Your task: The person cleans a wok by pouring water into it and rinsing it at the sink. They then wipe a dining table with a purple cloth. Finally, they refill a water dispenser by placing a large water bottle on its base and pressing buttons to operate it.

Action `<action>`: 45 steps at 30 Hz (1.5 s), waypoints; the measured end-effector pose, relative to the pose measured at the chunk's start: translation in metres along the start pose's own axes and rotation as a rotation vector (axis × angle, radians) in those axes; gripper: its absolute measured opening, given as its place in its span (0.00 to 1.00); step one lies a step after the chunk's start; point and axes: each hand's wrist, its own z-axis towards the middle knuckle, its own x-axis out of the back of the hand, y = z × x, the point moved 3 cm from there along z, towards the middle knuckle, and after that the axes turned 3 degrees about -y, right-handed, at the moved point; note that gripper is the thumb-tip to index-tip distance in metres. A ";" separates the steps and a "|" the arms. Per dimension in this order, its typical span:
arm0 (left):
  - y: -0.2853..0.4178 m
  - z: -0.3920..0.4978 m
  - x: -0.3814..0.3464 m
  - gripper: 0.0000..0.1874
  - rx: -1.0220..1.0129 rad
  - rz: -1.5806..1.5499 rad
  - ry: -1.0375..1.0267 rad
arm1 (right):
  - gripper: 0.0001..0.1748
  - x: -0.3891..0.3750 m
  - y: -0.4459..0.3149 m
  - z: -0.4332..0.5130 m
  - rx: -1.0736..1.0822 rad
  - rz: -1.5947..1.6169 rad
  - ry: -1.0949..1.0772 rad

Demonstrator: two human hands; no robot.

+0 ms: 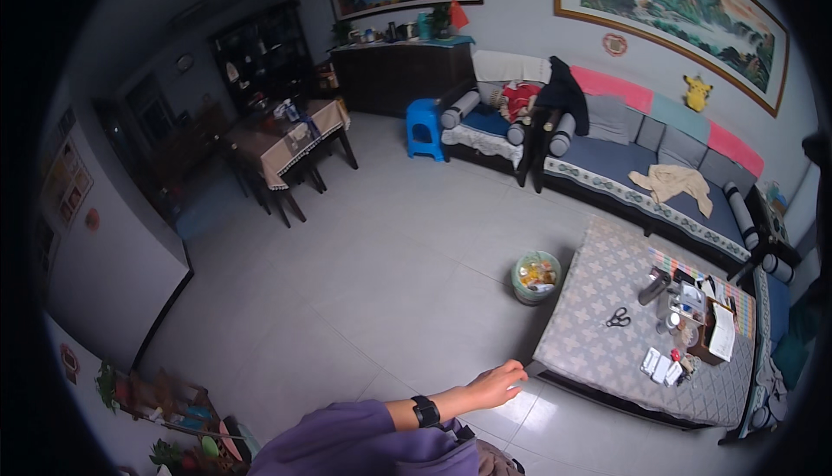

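My left hand (499,385) hangs in front of me with its fingers loosely curled and nothing in it. A black watch (426,411) is on that wrist, below a purple sleeve (338,437). My right hand is out of view. The hand appears closest to the near corner of a low table with a patterned cloth (585,320), apart from the things on it. On the cloth lie black-handled scissors (619,317), a dark flask (654,287), a clear plastic box (689,302), white packets (662,367) and a brown box (705,343) with papers.
A lined waste bin (536,278) with litter stands beside the low table. Behind are a sofa (611,151), an armchair (484,122) and a blue plastic stool (424,128). A dining table (260,144) stands far left; a plant shelf (188,411) is near left.
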 end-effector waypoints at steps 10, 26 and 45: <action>-0.178 -0.159 0.143 0.16 0.152 0.034 0.279 | 0.22 -0.234 -0.112 -0.034 0.268 -0.463 -0.309; -0.417 -0.293 0.361 0.15 0.564 -0.172 0.762 | 0.16 -0.490 -0.496 0.068 0.656 -0.836 -0.287; -0.761 -0.272 0.761 0.14 0.875 0.106 1.079 | 0.18 -1.091 -1.150 0.024 1.378 -0.825 -0.809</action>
